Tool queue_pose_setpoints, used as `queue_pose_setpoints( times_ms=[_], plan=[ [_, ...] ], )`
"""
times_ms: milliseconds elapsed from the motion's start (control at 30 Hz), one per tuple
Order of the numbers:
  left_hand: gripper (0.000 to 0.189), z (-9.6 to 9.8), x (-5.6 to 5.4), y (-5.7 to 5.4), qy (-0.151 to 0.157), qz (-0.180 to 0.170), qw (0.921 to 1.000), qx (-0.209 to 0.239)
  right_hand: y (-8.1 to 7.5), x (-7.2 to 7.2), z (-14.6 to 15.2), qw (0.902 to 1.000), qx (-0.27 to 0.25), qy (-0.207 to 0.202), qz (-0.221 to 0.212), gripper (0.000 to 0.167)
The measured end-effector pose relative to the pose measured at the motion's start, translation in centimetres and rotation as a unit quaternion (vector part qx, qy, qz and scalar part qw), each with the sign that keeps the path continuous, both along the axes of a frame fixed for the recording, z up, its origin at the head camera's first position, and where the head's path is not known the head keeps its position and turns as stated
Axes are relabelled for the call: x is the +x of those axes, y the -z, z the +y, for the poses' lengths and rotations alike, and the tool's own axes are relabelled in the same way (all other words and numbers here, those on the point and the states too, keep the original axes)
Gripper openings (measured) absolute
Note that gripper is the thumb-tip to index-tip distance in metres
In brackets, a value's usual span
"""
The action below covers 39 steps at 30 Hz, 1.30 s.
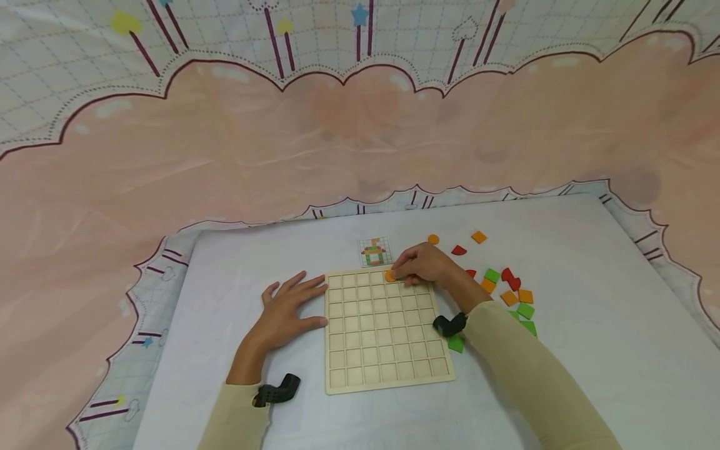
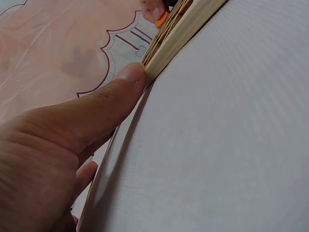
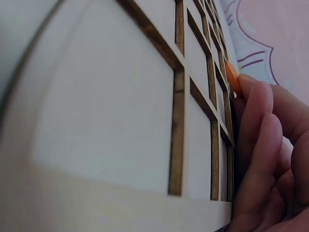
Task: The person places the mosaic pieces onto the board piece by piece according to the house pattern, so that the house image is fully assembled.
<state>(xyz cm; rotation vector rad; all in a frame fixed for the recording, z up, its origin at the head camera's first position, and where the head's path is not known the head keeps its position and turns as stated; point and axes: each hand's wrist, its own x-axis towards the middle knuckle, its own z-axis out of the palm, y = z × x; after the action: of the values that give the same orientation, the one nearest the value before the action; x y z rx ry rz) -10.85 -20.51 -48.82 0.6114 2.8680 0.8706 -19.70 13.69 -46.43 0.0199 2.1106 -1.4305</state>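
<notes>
A wooden grid board [image 1: 368, 375] with square recesses lies flat on the white table. My left hand [image 1: 289, 312] has its fingers spread at the board's left edge; in the left wrist view the thumb [image 2: 130, 75] rests against the wooden side. Over the far row of squares, my right hand [image 1: 424, 262] pinches a small orange disc [image 1: 390, 275] by its rim. The right wrist view shows the orange disc [image 3: 232, 77] at the fingertips, tilted close over the grid. Just beyond the board lies a small pattern card [image 1: 374, 252] with a coloured figure on a grid.
Loose pieces are scattered right of the board: green squares [image 1: 525, 310], orange squares [image 1: 509, 298], red quarter-rounds [image 1: 459, 250] and another orange disc [image 1: 433, 239]. A green piece [image 1: 456, 344] lies at the board's right edge, under the right wrist. A patterned cloth [image 1: 253, 156] hangs behind the table.
</notes>
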Motion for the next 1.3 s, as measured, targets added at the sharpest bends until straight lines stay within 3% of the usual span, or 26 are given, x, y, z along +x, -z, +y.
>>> queue_pose_setpoints(
  times_ms=[433, 600, 767, 933, 1100, 1167, 1300],
  plan=[
    [0.074, -0.2, 0.1, -0.1, 0.003, -0.013, 0.9999, 0.001, -0.2, 0.2, -0.4, 0.999, 0.034, -0.008, 0.028, 0.019],
    [0.073, -0.1, 0.2, -0.2, 0.004, -0.014, 0.9999, 0.002, -0.5, 0.4, 0.1, 0.9999, 0.008, 0.001, 0.013, 0.019],
    [0.073, 0.0, 0.1, -0.2, 0.003, -0.008, 1.0, 0.004, -1.3, 0.1, 1.2, 0.9995, 0.0, 0.019, 0.026, 0.02],
    [0.073, 0.0, 0.1, -0.2, -0.001, -0.006, 1.0, 0.001, -2.4, -0.6, 2.5, 0.993, 0.088, 0.031, 0.074, 0.028],
    [0.073, -0.2, 0.1, -0.1, 0.002, -0.004, 1.0, 0.002, -3.0, -1.6, 4.3, 0.9697, 0.192, 0.031, 0.147, 0.034],
    [0.073, -0.2, 0.0, -0.1, 0.005, 0.0, 1.0, 0.004, -3.0, -2.1, 5.0, 0.9633, 0.211, 0.03, 0.163, 0.034],
    [0.073, -0.1, 0.1, -0.1, 0.003, -0.002, 1.0, 0.002, -2.7, -2.8, 6.2, 0.9616, 0.218, 0.03, 0.164, 0.036]
  ],
)
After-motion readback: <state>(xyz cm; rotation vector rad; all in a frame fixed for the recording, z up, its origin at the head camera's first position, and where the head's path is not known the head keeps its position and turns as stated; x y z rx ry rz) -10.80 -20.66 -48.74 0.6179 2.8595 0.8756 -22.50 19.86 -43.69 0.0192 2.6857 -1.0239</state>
